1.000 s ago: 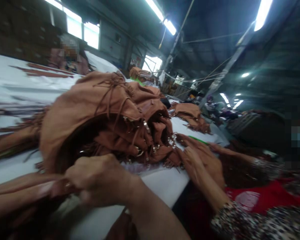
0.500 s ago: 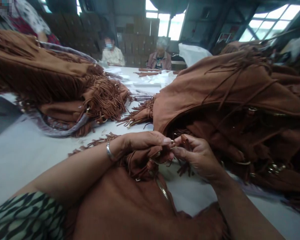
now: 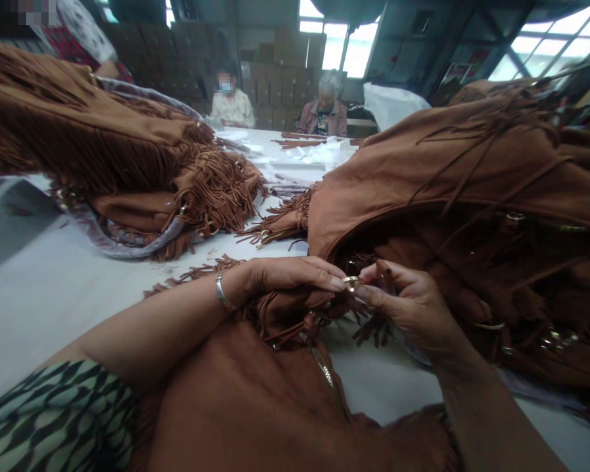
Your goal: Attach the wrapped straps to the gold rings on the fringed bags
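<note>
A brown suede-like bag (image 3: 236,406) with a gold zipper (image 3: 326,370) lies in front of me. Above it, my left hand (image 3: 295,275) is closed, its thumb and fingers pinching a small gold metal ring (image 3: 351,282). From the other side my right hand (image 3: 406,298) also pinches near that ring, with a brown strap end (image 3: 386,275) sticking up between its fingers. Brown tassel strands (image 3: 373,330) hang below the right hand. The left palm rests over bunched brown material, and what its lower fingers hold is hidden.
Fringed brown bags (image 3: 142,157) are heaped at left on the white table (image 3: 93,295). A larger brown bag pile (image 3: 423,170) rises at right, close to my right hand. Two people sit across the table; another stands at far left. Stacked cartons (image 3: 285,78) fill the back.
The gold ring shows more plainly between my fingertips now. Both hands sit slightly farther right in the picture, and the whole view has shifted a little.
</note>
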The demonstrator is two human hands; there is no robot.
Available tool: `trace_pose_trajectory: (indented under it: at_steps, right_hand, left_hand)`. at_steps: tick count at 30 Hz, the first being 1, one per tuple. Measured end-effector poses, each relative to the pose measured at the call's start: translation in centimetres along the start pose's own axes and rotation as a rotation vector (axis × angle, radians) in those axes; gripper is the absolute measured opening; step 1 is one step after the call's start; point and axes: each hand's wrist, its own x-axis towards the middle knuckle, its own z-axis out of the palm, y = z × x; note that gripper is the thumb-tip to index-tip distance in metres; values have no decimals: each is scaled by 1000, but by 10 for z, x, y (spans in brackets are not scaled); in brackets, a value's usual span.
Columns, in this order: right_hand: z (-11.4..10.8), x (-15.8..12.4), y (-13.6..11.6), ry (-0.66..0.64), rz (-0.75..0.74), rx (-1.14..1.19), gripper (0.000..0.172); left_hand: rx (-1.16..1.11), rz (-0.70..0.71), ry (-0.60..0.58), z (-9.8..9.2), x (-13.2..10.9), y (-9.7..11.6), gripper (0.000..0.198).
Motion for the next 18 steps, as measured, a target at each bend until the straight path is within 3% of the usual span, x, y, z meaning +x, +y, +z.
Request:
trace_pose_trajectory:
  at_steps: [3,6,12,18]
  right_hand:
    - [-4,-1,-2,-2,27,-4,27]
    - [-16,-2,-4,-95,132,-11,29]
    - [-32,-1,-2,-345,307,-2,32]
    - [-33,-1,-1,-223,297,-61,34]
  left_hand:
    - [-4,35,-13,3,-1,0,29]
    - [51,102,-6,6,-2,-1,23]
    - [279,334,303,15,3,-5,30]
    - [583,487,544,20,9,-13,28]
